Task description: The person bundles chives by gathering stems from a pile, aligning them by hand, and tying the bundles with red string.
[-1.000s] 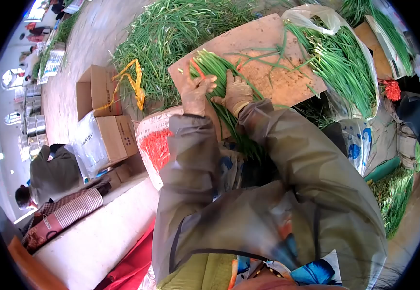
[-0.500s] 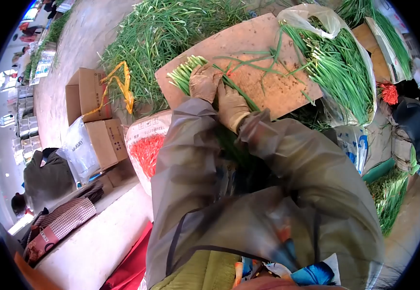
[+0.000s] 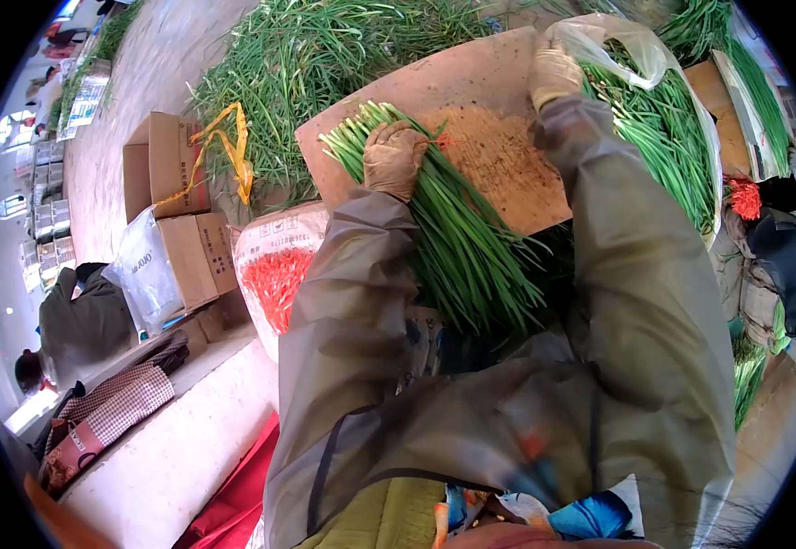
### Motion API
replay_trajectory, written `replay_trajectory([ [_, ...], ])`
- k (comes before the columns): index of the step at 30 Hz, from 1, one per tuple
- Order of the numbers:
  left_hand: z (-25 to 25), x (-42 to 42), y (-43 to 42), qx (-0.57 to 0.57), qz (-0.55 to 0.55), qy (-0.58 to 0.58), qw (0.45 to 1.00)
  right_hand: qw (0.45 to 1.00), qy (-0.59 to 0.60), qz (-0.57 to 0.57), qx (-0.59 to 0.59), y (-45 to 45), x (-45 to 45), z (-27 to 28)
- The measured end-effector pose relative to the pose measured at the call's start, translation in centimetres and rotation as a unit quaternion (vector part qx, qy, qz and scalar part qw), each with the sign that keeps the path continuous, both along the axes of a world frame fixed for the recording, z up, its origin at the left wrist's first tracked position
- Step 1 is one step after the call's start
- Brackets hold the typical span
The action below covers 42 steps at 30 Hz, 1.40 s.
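A bunch of long green stalks (image 3: pixel 471 238) lies slanting over the left part of a brown board (image 3: pixel 498 137), its pale cut ends at the upper left. My gloved left hand (image 3: pixel 394 161) is wrapped round the bunch near those ends, with a bit of red tie beside its fingers. At the board's upper right corner, my gloved right hand (image 3: pixel 555 73) is up against the clear plastic bag (image 3: pixel 640 69) of green stalks; its fingertips are too unclear to show whether they hold anything. Soil is scattered on the board.
Loose green stalks (image 3: pixel 324 73) are heaped behind the board. At left are a sack of red ties (image 3: pixel 274 284), cardboard boxes (image 3: pixel 198 261) and a yellow strap (image 3: pixel 238 156). A person in dark clothing (image 3: pixel 86 316) is at far left. Another red bundle (image 3: pixel 743 197) lies at right.
My right hand has left the bunch and moved up and right to the board's corner. My left hand remains on the bunch. The loose green strands across the board are gone.
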<state>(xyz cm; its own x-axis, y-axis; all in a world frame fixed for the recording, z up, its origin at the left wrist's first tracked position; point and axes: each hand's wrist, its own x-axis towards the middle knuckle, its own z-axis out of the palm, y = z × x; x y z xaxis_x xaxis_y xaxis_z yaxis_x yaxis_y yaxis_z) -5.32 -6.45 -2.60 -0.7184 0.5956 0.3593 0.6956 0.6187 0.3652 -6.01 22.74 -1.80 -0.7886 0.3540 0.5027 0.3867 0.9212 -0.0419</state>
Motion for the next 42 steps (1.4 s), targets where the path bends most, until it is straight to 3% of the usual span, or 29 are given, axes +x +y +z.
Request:
replay_trajectory([
  [2, -0.1, 0.1, 0.0, 0.001, 0.005, -0.002, 1.0, 0.971, -0.199, 0.135, -0.022, -2.8, 1.6, 1.3],
  [3, 0.0, 0.2, 0.0, 0.0, 0.005, -0.005, 1.0, 0.97, -0.212, 0.103, -0.066, -5.7, 2.4, -1.0],
  [4, 0.1, 0.1, 0.1, -0.001, 0.005, -0.005, 1.0, 0.927, -0.265, 0.211, -0.163, -6.9, 3.1, -1.3],
  [6, 0.3, 0.1, 0.2, -0.001, 0.006, -0.011, 1.0, 0.932, -0.089, 0.327, -0.13, -9.9, 4.8, -3.2],
  [9, 0.2, 0.0, 0.2, -0.015, 0.013, -0.003, 1.0, 0.91, -0.14, 0.329, -0.211, -11.4, 4.4, -3.3],
  [11, 0.8, -0.5, 0.5, -0.024, 0.013, 0.015, 1.0, 0.903, -0.196, 0.325, -0.202, -12.0, 4.0, -2.0],
  [13, 2.4, -1.0, 0.6, -0.126, -0.053, 0.091, 0.986, 0.925, -0.165, 0.323, -0.112, -13.3, 3.8, -0.6],
  [15, 2.5, -1.6, -0.5, -0.112, -0.078, 0.097, 0.986, 0.931, -0.145, 0.329, -0.069, -14.3, 3.8, 0.9],
  [17, 2.8, -1.6, -2.0, -0.174, -0.092, -0.015, 0.98, 0.89, -0.339, 0.304, -0.034, -14.4, 2.9, 3.0],
  [18, 2.4, -1.3, -2.8, -0.161, -0.091, 0.01, 0.983, 0.89, -0.338, 0.305, -0.032, -14.2, 1.9, 1.4],
  [20, 1.2, -0.5, -3.9, -0.154, -0.077, 0.021, 0.985, 0.936, -0.255, 0.205, -0.131, -13.8, -0.6, -2.5],
  [21, 1.1, -0.2, -4.1, -0.148, -0.064, 0.03, 0.987, 0.936, -0.253, 0.207, -0.13, -14.3, -0.5, -0.4],
  [23, 1.0, 0.0, -3.8, -0.107, -0.056, 0.031, 0.992, 0.847, -0.31, 0.232, -0.364, -15.0, -0.5, 3.5],
  [24, 0.9, 0.0, -3.5, -0.091, -0.051, 0.022, 0.994, 0.745, -0.286, 0.23, -0.557, -15.0, -1.9, -2.4],
  [25, 0.9, -0.2, -3.4, -0.076, -0.047, 0.012, 0.996, 0.746, -0.287, 0.233, -0.554, -15.5, -1.5, -2.9],
  [26, 0.3, -0.4, -3.5, -0.068, -0.045, -0.012, 0.997, 0.602, -0.177, 0.191, -0.755, -16.2, -0.3, -3.0],
  [27, 0.2, -0.3, -3.5, -0.068, -0.045, -0.013, 0.997, 0.414, -0.052, 0.133, -0.899, -16.8, 1.1, -2.4],
  [28, 0.1, -0.2, -3.4, -0.017, -0.029, -0.019, 0.999, 0.332, -0.054, 0.033, -0.941, -16.5, 2.2, -1.6],
  [31, -0.6, -0.4, -3.2, 0.068, -0.021, -0.07, 0.995, 0.359, -0.116, 0.061, -0.924, -16.4, 2.8, -3.1],
  [33, -0.2, -0.4, -3.0, 0.121, -0.01, -0.118, 0.986, 0.378, -0.069, 0.113, -0.916, -16.9, 2.9, -4.3],
  [35, 0.2, -0.4, -2.8, 0.134, -0.007, -0.145, 0.98, 0.696, -0.127, 0.103, -0.699, -17.7, 2.4, -4.4],
  [37, 0.5, -0.6, -2.5, 0.126, 0.024, -0.136, 0.982, 0.698, -0.1, 0.077, -0.705, -18.5, 1.6, -7.5],
  [41, 0.7, -0.1, -0.9, 0.091, 0.122, -0.116, 0.981, 0.704, -0.043, 0.071, -0.705, -19.1, 1.9, -6.7],
  [42, 0.0, -0.2, -0.6, 0.058, 0.121, -0.031, 0.99, 0.673, 0.006, 0.076, -0.736, -19.3, 1.9, -6.7],
])
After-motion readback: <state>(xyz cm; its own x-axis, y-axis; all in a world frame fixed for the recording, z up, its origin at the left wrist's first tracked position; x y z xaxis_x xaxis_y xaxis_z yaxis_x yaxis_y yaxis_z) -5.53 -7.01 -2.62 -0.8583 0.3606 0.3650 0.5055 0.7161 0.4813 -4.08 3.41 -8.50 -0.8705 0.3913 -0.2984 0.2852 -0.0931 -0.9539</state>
